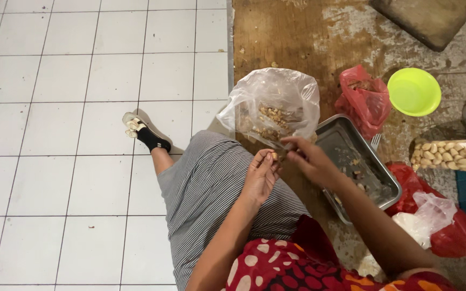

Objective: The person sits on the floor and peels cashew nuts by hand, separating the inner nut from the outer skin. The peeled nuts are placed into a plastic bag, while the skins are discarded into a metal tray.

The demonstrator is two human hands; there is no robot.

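head view, looking down. white tiled floor (71, 108) fills the left half; a worn wooden board (297, 37) covers the right half, with a darker wooden slab (427, 19) at its top edge. the person sits at the board's near edge in a grey striped skirt (206, 188) and a red patterned top (292, 269), one foot in a black sock and pale sandal (136, 128) out on the tiles.

on the board: a clear plastic bag (276, 97) standing open, brown scraps inside; just right of it a metal tray (368, 161) with a few small bits in it; a red bag (365, 102) behind the tray; a lime green bowl (414, 91) beside that red bag; a clear packet of pale nuts (451, 155) at the right edge; a second red bag (449, 237) with a crumpled white plastic bag (424, 218) lying on it, near the right forearm.

left hand (260, 175): palm up, fingers curled, holding a small pale nut (272, 156) at the fingertips. right hand (311, 159): closed narrowly on a thin dark tool, kind not discernible, its tip meeting the nut. both hands touch at the nut, above the lap, just below the clear bag's mouth and beside the tray's left corner.
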